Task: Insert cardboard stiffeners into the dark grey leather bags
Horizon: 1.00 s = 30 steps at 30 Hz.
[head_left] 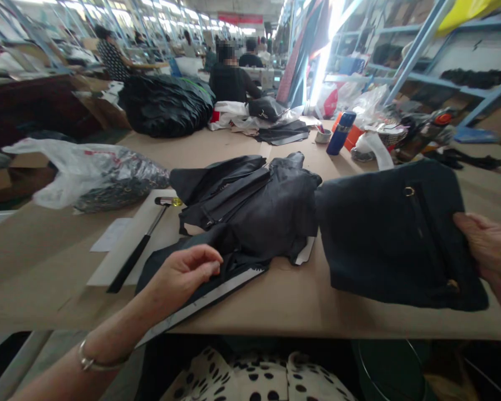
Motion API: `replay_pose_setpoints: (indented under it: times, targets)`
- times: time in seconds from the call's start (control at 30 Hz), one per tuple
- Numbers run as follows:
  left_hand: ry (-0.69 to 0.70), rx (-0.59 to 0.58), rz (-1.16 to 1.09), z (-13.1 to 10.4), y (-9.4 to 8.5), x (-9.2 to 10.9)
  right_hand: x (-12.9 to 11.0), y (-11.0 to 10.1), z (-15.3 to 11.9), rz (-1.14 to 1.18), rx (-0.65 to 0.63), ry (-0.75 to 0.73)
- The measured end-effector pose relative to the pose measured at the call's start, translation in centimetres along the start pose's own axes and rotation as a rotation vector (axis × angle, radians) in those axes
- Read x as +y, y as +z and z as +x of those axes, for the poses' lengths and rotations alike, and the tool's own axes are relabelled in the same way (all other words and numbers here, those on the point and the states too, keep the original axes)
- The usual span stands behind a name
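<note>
My right hand [486,245] grips the right edge of a dark bag panel [371,239] with a zipper and gold-coloured metal fittings, lifted at the right of the table. My left hand [198,264] is closed, thumb against curled fingers, over dark material; anything between the fingertips is too small to make out. In front of it lies a loose heap of black leather-like pieces [275,206], some with zippers. A long pale strip [217,295] runs along the near edge of the black material under my left hand.
Left of the heap, a hammer [140,250] rests on a white board [108,267]. Beyond it sits a filled plastic bag [104,172]. A blue bottle [341,132], small cup [323,136] and black stack [167,106] stand farther back. A person [229,78] sits past the table.
</note>
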<state>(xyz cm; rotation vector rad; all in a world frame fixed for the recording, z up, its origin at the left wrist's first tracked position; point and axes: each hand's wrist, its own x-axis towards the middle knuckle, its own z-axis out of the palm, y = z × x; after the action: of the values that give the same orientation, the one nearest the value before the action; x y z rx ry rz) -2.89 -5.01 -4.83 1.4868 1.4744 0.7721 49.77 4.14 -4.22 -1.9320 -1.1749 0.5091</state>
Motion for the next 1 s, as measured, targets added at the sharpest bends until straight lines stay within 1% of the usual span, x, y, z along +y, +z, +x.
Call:
replay_pose_setpoints:
  times: [0.07,0.1,0.13,0.17,0.23,0.27,0.3,0.37,0.4,0.43,0.53,0.6,0.63,0.7,0.77,0.83,0.9,0.93,1.0]
  targets:
    - [0.033,-0.152,0.264,-1.9,0.5,-1.6,3.4,-1.0,1.2,0.008,0.104,0.174]
    - [0.061,-0.208,0.400,-2.6,0.9,-2.4,4.7,-1.3,1.5,-0.028,0.153,0.215]
    - [0.090,-0.222,0.536,-3.2,1.2,-3.2,5.7,-1.4,1.5,-0.130,0.190,0.168]
    - [0.109,-0.199,0.666,-3.5,1.6,-4.0,6.4,-1.2,1.4,-0.237,0.213,0.090]
    - [0.098,-0.110,0.887,-3.8,2.2,-5.2,6.7,0.0,0.4,-0.377,0.237,-0.082]
    - [0.067,-0.095,0.965,-3.8,2.4,-5.6,6.3,1.1,-0.4,-0.379,0.216,-0.175]
    - [0.023,-0.107,1.014,-3.7,2.5,-5.9,5.6,2.5,-1.6,-0.329,0.174,-0.269]
    - [-0.066,-0.168,1.038,-3.4,2.7,-6.3,3.5,6.1,-4.6,-0.196,0.035,-0.460]
    - [-0.092,-0.175,1.023,-3.3,2.8,-6.3,2.1,8.1,-6.4,-0.145,-0.026,-0.553]
    - [-0.107,-0.170,1.000,-3.1,2.8,-6.4,0.7,10.2,-8.4,-0.100,-0.134,-0.613]
    - [-0.099,-0.141,0.890,-3.2,3.0,-6.0,-3.3,15.8,-14.8,0.023,-0.508,-0.767]
    - [-0.067,-0.113,0.766,-3.5,3.1,-5.2,-5.5,18.5,-18.9,0.017,-0.762,-0.820]
    - [-0.054,-0.078,0.690,-3.7,3.1,-4.7,-6.4,19.4,-20.7,0.035,-0.858,-0.802]
    - [-0.053,0.011,0.498,-4.3,3.1,-3.3,-7.9,20.5,-23.5,0.114,-1.026,-0.693]
    - [-0.084,0.057,0.272,-4.7,3.2,-1.6,-9.1,20.7,-25.2,0.285,-1.109,-0.510]
    - [-0.107,0.040,0.060,-4.9,3.6,0.0,-10.1,20.4,-25.8,0.524,-1.109,-0.347]
    - [-0.103,0.015,-0.112,-4.7,4.3,1.3,-10.9,19.8,-25.8,0.744,-1.083,-0.259]
    - [-0.103,0.008,-0.197,-4.5,4.8,1.7,-11.3,19.4,-25.7,0.801,-1.070,-0.246]
    - [-0.127,-0.014,-0.363,-4.1,5.7,2.2,-12.0,18.6,-25.6,0.796,-1.044,-0.247]
